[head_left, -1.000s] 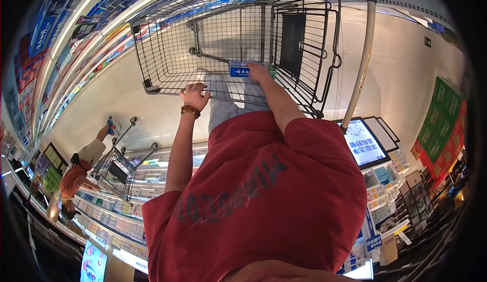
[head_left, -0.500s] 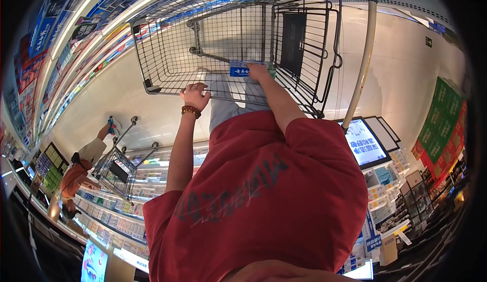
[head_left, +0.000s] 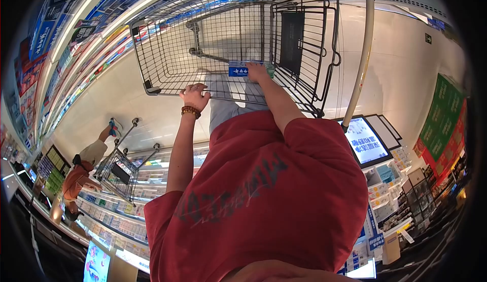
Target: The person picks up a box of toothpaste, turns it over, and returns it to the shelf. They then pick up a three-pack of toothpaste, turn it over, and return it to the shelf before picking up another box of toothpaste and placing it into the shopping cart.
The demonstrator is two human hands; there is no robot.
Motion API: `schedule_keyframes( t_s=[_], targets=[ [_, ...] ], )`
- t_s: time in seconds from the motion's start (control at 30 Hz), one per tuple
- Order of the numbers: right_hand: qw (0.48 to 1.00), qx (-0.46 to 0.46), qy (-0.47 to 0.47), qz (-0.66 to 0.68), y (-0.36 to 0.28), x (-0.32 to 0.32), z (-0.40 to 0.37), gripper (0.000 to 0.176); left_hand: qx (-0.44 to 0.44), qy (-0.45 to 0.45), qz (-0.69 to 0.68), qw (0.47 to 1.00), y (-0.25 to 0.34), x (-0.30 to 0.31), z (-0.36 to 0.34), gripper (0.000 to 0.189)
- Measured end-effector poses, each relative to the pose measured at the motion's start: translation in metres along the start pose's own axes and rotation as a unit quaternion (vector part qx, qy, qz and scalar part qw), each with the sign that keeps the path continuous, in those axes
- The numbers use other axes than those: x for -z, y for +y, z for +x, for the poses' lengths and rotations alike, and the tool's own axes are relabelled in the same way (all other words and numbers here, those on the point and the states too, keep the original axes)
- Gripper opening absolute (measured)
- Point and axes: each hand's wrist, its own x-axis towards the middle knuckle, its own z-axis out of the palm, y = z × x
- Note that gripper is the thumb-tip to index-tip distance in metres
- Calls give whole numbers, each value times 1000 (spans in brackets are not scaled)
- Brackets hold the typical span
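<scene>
Fingers of the left hand (head_left: 195, 95) were curled shut over the near top wire of the wire shopping cart (head_left: 167, 54), beaded bracelet (head_left: 190, 111) at the wrist. The right hand (head_left: 257, 71) pinched a blue box (head_left: 238, 71) by one end, and the box sat level right at the same rim, over the empty basket. To my eye the left grip was what would keep the cart from rolling, and the box wanted lowering flat onto the mesh rather than dropping. The pale push handle (head_left: 362, 54) stood off to the right. Another shopper's cart (head_left: 116, 170) was well apart, by the shelves (head_left: 76, 59).
</scene>
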Motion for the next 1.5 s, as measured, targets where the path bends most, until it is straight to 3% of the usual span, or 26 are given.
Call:
schedule_keyframes(
  t_s=[0.63,0.73,0.83,0.93,1.0,1.07,1.17,1.2,1.3,1.4,1.5],
  targets=[
    [1000,2,-11,-12,5,10,-8,65,1,12,-9,1000,2,-2,0,33],
    [991,14,131,-26,2,7,-21,64,2,10,-6,1000,6,1,-1,33],
    [954,117,269,63,4,33,-22,45,12,-2,-4,1000,8,3,-2,33],
    [950,42,270,152,-8,109,-78,27,-2,-7,12,1000,8,4,-2,31],
    [880,61,462,95,-5,140,-120,39,2,-7,35,999,10,5,-5,33],
    [811,27,584,30,-4,187,-193,37,9,0,51,999,10,2,-4,37],
    [611,25,790,-40,25,224,-284,13,17,-5,59,998,7,-1,-1,41],
    [622,-36,781,-47,36,226,-310,15,18,-11,67,998,8,1,-2,42],
    [562,-253,769,-170,50,213,-356,38,29,-35,92,995,12,3,-2,45],
    [624,-371,677,-122,87,156,-349,56,29,-54,89,994,9,-3,0,53],
    [740,-401,527,121,105,125,-355,48,18,-90,83,992,15,7,-5,59]
  ],
)
